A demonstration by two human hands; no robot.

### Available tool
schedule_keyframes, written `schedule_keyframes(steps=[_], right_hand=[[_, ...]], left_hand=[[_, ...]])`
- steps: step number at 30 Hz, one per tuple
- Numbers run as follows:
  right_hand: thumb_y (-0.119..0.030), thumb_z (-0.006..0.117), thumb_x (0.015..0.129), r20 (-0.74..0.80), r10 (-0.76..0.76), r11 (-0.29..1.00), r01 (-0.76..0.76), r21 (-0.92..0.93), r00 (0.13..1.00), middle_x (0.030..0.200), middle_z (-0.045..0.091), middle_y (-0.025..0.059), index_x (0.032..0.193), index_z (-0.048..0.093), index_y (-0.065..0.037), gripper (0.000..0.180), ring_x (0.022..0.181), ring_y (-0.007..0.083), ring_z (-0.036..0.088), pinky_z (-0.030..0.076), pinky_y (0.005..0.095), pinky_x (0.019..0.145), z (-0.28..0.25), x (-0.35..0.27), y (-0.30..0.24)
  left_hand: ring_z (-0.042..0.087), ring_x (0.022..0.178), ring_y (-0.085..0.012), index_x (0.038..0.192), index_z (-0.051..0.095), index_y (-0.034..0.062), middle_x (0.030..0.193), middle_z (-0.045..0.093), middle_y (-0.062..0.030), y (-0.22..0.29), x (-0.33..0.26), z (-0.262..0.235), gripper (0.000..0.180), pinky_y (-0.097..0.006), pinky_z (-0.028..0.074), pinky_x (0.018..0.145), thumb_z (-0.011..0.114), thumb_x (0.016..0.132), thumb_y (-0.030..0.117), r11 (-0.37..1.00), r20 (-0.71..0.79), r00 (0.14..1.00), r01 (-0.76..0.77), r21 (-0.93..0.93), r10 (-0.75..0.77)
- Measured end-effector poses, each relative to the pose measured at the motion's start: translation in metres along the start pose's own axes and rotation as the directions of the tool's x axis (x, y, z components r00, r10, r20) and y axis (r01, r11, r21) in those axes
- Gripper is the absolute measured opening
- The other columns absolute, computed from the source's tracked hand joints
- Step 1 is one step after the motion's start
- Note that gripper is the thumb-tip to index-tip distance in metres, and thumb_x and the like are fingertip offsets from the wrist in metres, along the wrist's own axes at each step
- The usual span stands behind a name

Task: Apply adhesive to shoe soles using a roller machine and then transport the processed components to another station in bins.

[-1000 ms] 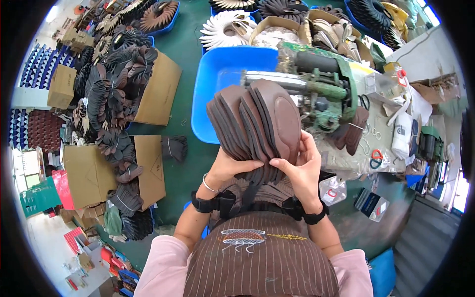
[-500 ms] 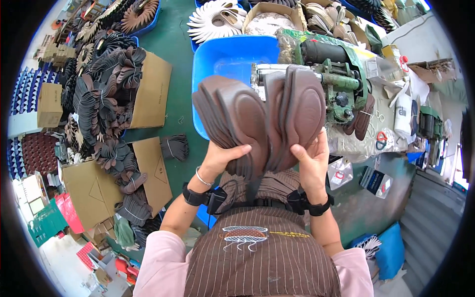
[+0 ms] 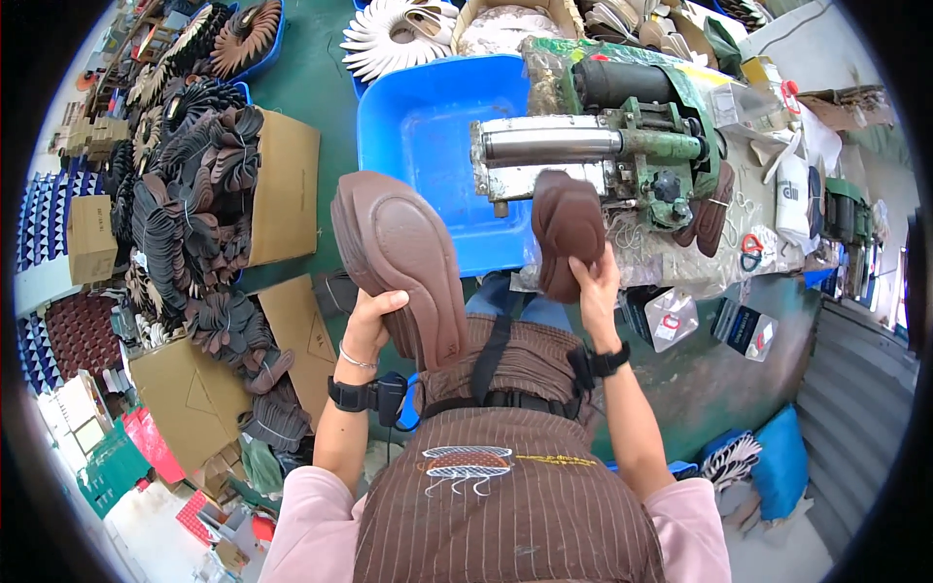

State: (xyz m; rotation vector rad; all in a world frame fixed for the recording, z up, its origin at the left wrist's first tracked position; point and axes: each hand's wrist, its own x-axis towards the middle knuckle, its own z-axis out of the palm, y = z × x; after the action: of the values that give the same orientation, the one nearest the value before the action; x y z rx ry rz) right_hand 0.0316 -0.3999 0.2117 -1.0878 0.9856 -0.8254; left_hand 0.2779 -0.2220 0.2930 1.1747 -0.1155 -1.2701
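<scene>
My left hand (image 3: 369, 325) is closed around the lower part of a thick stack of brown insoles (image 3: 406, 255), its thumb lying on the top face. To the right, my right hand (image 3: 597, 290) grips a smaller stack of brown insoles (image 3: 566, 225) by its edge, thumb on top. This right stack is slightly blurred and overlaps the front of a green roller machine (image 3: 671, 146) with a shiny metal roller (image 3: 554, 145). Both stacks are lifted in front of me, apart from each other. Beyond them sits a blue tub (image 3: 418, 112).
The machine stands on a plastic-covered table (image 3: 646, 262) with red-handled scissors (image 3: 751, 251) and another bundle of brown insoles (image 3: 714, 209). At left, cardboard boxes (image 3: 284, 185) stand by heaped dark insoles (image 3: 194, 194). Blue and white bundles lie at lower right.
The insoles, held close together before, are now split into two separate stacks. My left hand has moved left and down; my right hand has shifted slightly left. The machine's roller is uncovered.
</scene>
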Motion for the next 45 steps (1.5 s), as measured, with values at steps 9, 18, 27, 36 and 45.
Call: schedule_keyframes(steps=[9,18,27,36,45], right_hand=[[0.006,0.056,0.084,0.014,-0.231,0.961,0.231,-0.155,0.973,0.121,0.051,0.0111,0.127,0.039,0.002,0.046,0.111,0.0172,0.05,0.038,0.0298,0.096,0.019,-0.006,-0.057],[-0.002,0.057,0.088,0.04,-0.124,0.967,0.13,-0.221,0.991,0.109,0.059,0.0081,0.114,0.053,0.003,0.027,0.1,0.0135,0.053,0.041,0.028,0.089,0.004,-0.006,0.016],[-0.001,0.058,0.086,0.233,-0.061,0.989,0.091,-0.118,0.971,0.118,0.057,0.0113,0.123,0.048,0.003,0.038,0.105,0.017,0.056,0.044,0.0286,0.09,0.017,0.005,-0.031],[-0.011,0.055,0.091,0.095,0.226,0.972,-0.23,0.043,0.97,0.094,0.066,0.0107,0.104,0.057,0.004,0.02,0.078,0.0142,0.064,0.052,0.0266,0.071,0.038,0.047,-0.046],[-0.006,0.069,0.08,0.246,0.194,0.981,-0.188,-0.047,0.95,0.116,0.057,0.0128,0.125,0.043,0.004,0.052,0.106,0.017,0.056,0.045,0.0285,0.092,0.095,-0.028,-0.089]], left_hand=[[0.055,0.105,-0.0227,0.124,0.046,-0.0006,0.115,0.056,-0.0107,0.003,-0.003,0.002,0.061,-0.035,0.045,0.091,0.068,0.069,0.014,1.0,-0.018,1.0,-0.021,0.008,0.021],[0.055,0.105,-0.0225,0.124,0.045,-0.0008,0.115,0.055,-0.0123,-0.001,0.001,0.009,0.064,-0.034,0.046,0.091,0.07,0.067,0.013,1.0,0.037,0.999,0.021,-0.019,-0.02],[0.054,0.106,-0.0213,0.125,0.044,-0.0009,0.115,0.055,-0.011,-0.006,-0.001,0.01,0.066,-0.033,0.044,0.092,0.071,0.067,0.012,1.0,0.042,0.999,0.004,-0.015,-0.004],[0.055,0.104,-0.0195,0.122,0.049,-0.0007,0.113,0.058,-0.0097,-0.009,0.011,0.027,0.058,-0.032,0.044,0.09,0.073,0.069,0.008,1.0,0.141,0.99,0.027,-0.008,-0.025],[0.056,0.102,-0.0165,0.118,0.051,-0.0019,0.113,0.058,-0.0084,-0.025,0.026,0.06,0.054,-0.032,0.046,0.09,0.076,0.07,0.001,0.955,0.107,0.977,-0.205,0.214,0.186]])
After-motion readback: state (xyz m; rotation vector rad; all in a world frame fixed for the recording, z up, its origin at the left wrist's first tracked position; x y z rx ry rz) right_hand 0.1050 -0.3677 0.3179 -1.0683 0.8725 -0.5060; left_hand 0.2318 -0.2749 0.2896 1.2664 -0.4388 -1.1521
